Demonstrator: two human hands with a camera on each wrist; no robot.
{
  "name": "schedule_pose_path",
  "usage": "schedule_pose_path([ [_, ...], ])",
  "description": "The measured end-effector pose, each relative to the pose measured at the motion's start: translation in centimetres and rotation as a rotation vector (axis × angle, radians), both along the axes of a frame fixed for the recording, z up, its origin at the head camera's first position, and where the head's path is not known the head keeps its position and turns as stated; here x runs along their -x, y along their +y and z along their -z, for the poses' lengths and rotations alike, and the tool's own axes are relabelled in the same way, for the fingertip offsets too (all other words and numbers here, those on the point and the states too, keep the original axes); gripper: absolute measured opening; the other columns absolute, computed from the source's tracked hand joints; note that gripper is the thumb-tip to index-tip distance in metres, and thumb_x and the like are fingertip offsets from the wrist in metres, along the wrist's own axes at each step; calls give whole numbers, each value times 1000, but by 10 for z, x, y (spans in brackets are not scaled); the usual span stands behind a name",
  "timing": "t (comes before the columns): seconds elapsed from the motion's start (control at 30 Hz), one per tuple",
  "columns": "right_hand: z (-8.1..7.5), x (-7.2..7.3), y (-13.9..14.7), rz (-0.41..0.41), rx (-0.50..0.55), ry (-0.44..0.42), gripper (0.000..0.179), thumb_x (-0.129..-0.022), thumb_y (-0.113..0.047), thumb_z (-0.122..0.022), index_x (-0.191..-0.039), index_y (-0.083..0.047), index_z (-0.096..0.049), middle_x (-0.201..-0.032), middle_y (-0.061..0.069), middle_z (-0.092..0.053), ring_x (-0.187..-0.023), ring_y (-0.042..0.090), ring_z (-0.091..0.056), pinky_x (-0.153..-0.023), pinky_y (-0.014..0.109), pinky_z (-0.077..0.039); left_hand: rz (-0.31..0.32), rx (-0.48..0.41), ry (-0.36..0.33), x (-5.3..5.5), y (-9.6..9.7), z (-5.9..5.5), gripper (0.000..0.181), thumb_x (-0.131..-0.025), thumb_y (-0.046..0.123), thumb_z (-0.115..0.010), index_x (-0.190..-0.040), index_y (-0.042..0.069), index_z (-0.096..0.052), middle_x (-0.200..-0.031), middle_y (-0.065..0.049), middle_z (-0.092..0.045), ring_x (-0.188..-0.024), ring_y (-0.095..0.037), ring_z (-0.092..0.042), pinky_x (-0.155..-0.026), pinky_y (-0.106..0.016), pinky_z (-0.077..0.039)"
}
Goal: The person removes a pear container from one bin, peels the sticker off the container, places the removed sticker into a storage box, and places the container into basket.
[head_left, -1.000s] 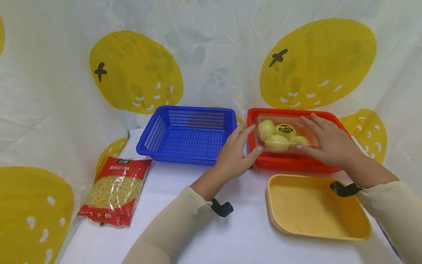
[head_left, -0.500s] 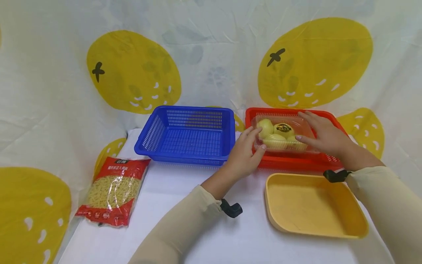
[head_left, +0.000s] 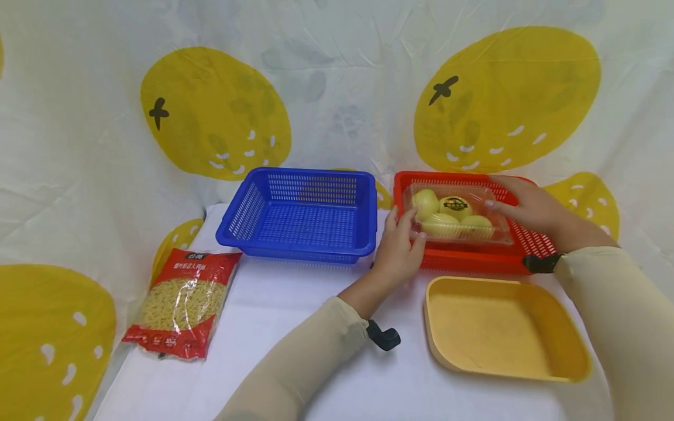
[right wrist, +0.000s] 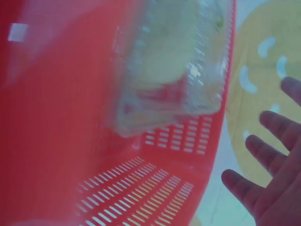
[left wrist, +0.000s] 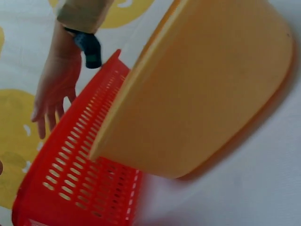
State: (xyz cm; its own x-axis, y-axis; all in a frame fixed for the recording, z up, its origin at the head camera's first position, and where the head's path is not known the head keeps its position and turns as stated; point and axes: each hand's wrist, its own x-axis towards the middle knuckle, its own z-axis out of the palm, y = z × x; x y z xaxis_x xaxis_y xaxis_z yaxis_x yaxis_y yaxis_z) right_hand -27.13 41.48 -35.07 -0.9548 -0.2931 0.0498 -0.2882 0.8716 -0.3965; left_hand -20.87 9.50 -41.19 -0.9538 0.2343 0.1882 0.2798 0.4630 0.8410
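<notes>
A clear plastic box [head_left: 481,196] of several yellow-green round fruits [head_left: 441,225], with a black and gold label [head_left: 456,204], lies in the red basket [head_left: 489,257]. At its left end is my left hand [head_left: 398,251], fingers reaching over the basket's rim right beside the box. My right hand [head_left: 534,207] hovers over the basket's right part. In the right wrist view its spread fingers [right wrist: 268,157] are apart from the box [right wrist: 174,94]. The right hand [left wrist: 59,84] also appears in the left wrist view, fingers extended.
Left of the red basket stands a blue basket [head_left: 295,257]. A yellow bin [head_left: 495,327] sits in front of the red one. On the far left lies a red bag of pasta [head_left: 184,304]. A fruit-patterned cloth [head_left: 342,88] hangs behind.
My right hand has drawn back from over the box's lid, beyond its right end. My left hand has shifted right, to the box's left end. The box lies in about the same place.
</notes>
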Motion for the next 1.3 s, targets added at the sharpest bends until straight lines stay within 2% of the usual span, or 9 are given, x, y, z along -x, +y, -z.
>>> schedule_pose_path([
  [0.2, -12, 8, 7, 83, 20, -83, 79, -108, -50, -54, -164, 2, -32, -161, 36, -35, -147, 59, -29, -117, 80, -20, -69, -22, -71, 0, 4, 12, 60, -110, 27, -57, -166, 22, -38, -179, -4, -8, -159, -31, -32, -121, -50, -39],
  [0.37, -11, 10, 16, 133, 35, -164, 85, -108, -57, -49, -166, 1, -27, -162, 37, -31, -145, 60, -31, -115, 80, -23, -93, -69, -192, 4, 7, 20, 58, -112, 33, -53, -167, 23, -37, -174, -6, -26, -156, -28, -39, -123, -49, -37],
  [0.5, -7, 7, 23, 172, 49, -251, 89, -108, -63, -44, -168, -1, -22, -162, 38, -30, -138, 60, -36, -111, 80, -31, -73, -123, -234, 7, 8, 30, 56, -112, 35, -53, -166, 29, -38, -165, -3, -43, -152, -22, -44, -124, -46, -38],
  [0.57, -6, 8, 28, 187, 55, -288, 91, -107, -67, -43, -168, -2, -22, -159, 38, -32, -133, 59, -42, -108, 77, -40, -54, -157, -247, 9, 8, 35, 55, -112, 36, -54, -165, 33, -39, -162, -1, -48, -150, -21, -46, -123, -47, -39],
  [0.73, -8, 13, 34, 197, 18, -335, 96, -106, -70, -39, -164, 5, -24, -156, 43, -30, -133, 63, -37, -109, 79, -35, -20, -230, -290, 12, 6, 40, 54, -111, 40, -55, -163, 42, -39, -162, 3, -48, -150, -20, -44, -122, -51, -40],
  [0.8, -7, 15, 35, 192, 5, -346, 97, -106, -70, -38, -162, 9, -25, -156, 44, -28, -137, 66, -30, -111, 83, -25, -8, -243, -295, 14, 5, 40, 54, -112, 41, -55, -163, 43, -39, -163, 4, -47, -152, -20, -43, -122, -52, -39],
  [0.9, -4, 20, 35, 177, 15, -377, 99, -107, -69, -39, -162, 11, -21, -157, 46, -22, -139, 68, -23, -111, 84, -20, 9, -259, -306, 15, 3, 40, 53, -112, 41, -55, -162, 44, -39, -165, 5, -45, -153, -20, -41, -123, -53, -37],
  [1.13, 13, 29, 37, 162, 81, -461, 98, -107, -69, -39, -167, 4, -12, -161, 46, -11, -139, 69, -16, -105, 88, -21, 34, -274, -319, 17, 2, 43, 53, -111, 41, -55, -161, 46, -38, -165, 7, -44, -154, -19, -40, -124, -52, -36],
  [1.3, 26, 37, 38, 130, 126, -476, 97, -108, -65, -42, -167, 3, -9, -163, 45, -11, -142, 68, -13, -105, 89, -18, 27, -258, -322, 15, 3, 44, 52, -111, 44, -54, -161, 49, -38, -164, 6, -45, -153, -20, -41, -123, -54, -38],
])
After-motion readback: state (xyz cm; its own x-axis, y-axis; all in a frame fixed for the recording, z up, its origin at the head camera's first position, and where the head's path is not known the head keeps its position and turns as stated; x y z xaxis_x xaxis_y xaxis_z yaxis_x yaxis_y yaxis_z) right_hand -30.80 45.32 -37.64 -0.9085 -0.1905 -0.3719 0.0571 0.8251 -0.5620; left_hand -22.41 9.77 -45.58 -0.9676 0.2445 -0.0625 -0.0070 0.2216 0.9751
